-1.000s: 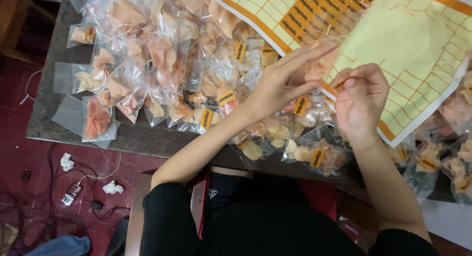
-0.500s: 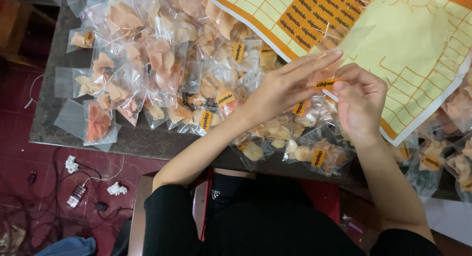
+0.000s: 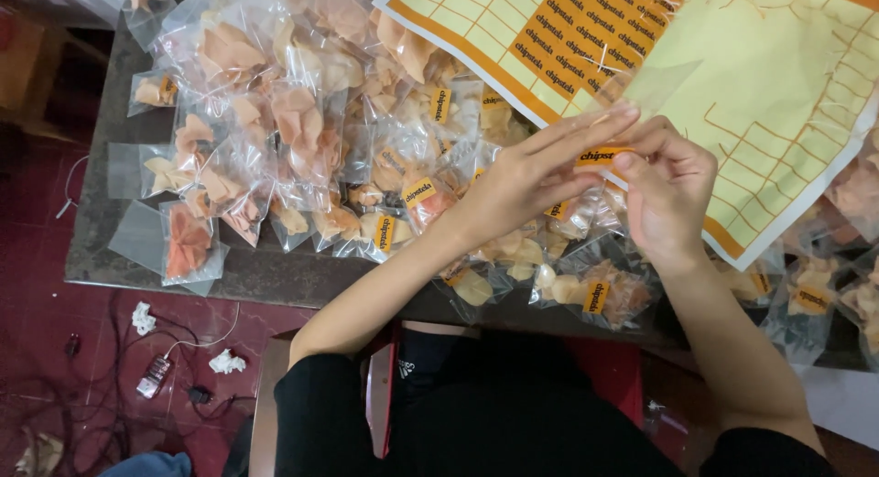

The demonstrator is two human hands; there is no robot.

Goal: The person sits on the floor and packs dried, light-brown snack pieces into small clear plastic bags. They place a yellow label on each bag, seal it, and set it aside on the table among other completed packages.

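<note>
My left hand [image 3: 526,179] and my right hand [image 3: 668,189] meet over the table, both pinching a small yellow sticker label [image 3: 600,155] between their fingertips. A clear, empty-looking plastic bag [image 3: 655,83] stands up just behind the fingers. Below and around the hands lie several clear bags of orange and pale chips [image 3: 302,157], many carrying a yellow label. A large yellow and orange sticker sheet [image 3: 732,65] lies at the upper right, just past my hands.
The dark table [image 3: 265,276] ends at a front edge near my lap. More chip bags [image 3: 806,294] lie at the right. On the red floor [image 3: 55,330] at the lower left are cables, a small device and crumpled paper.
My left hand has closed in on the right hand, and both now hold the yellow label. The view has shifted slightly.
</note>
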